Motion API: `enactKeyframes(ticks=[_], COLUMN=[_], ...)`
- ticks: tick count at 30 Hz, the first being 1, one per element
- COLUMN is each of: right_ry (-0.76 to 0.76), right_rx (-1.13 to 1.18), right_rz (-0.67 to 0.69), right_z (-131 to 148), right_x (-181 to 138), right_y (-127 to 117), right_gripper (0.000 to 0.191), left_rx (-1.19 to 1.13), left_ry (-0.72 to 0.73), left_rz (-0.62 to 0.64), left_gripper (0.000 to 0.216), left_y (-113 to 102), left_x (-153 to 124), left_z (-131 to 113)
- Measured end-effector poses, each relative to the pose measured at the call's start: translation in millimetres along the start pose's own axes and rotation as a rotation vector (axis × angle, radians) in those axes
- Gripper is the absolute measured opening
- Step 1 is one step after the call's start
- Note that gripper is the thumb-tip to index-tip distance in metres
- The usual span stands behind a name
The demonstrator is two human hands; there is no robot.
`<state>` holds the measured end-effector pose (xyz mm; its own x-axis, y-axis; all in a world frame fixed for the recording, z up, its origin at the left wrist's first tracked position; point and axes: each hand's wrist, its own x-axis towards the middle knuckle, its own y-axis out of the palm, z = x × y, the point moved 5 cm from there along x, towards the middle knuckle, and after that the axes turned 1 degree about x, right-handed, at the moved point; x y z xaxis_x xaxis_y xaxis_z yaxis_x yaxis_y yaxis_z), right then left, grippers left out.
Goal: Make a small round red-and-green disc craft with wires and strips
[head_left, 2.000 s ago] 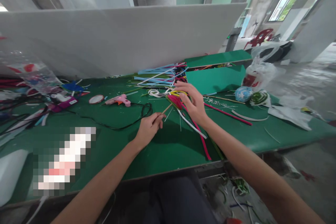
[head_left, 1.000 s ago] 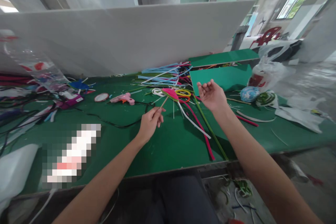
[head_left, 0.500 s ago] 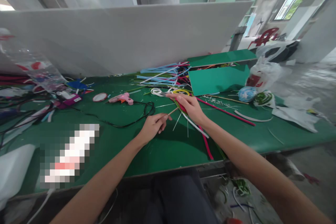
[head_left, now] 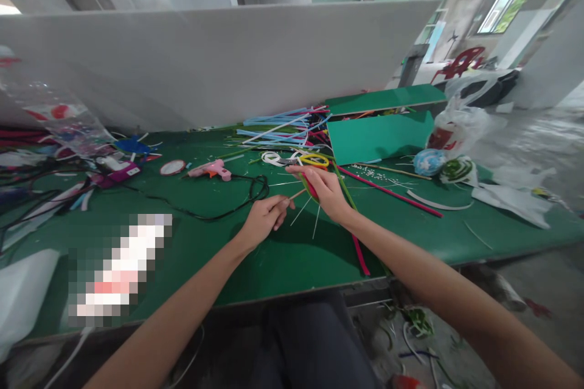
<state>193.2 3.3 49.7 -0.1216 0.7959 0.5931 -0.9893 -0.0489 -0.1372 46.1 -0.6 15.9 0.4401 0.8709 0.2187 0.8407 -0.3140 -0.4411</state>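
My left hand [head_left: 263, 218] pinches the lower end of a thin wooden stick [head_left: 296, 194] above the green table [head_left: 191, 243]. At the stick's top sits a small pink and green pipe-cleaner piece [head_left: 310, 185], and my right hand [head_left: 323, 189] has its fingers closed round that piece. Thin white strands stick out below it. Long pink [head_left: 360, 255] and green pipe cleaners trail from under my right wrist toward the table's front edge.
A pink glue gun [head_left: 210, 169] with a black cord [head_left: 246, 194] lies behind my hands. A heap of blue and pink pipe cleaners [head_left: 283, 127] and a green box [head_left: 378, 134] stand further back. Plastic bags [head_left: 456, 127] sit at the right, clutter at the left.
One second ago my right hand was raised open, clear of the stick. It has come down and closed on the pink piece. My left hand has kept hold of the stick.
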Motion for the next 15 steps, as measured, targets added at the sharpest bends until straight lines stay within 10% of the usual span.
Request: enactKeyframes(ticks=[15], right_ry=[0.183], right_rx=[0.203], right_rz=[-0.070], right_z=[-23], right_x=[14], right_y=[-7], right_gripper=[0.041], left_rx=[0.562], left_ry=[0.398], left_rz=[-0.275], left_gripper=[0.029], left_y=[-10], left_x=[-5], left_z=[-8])
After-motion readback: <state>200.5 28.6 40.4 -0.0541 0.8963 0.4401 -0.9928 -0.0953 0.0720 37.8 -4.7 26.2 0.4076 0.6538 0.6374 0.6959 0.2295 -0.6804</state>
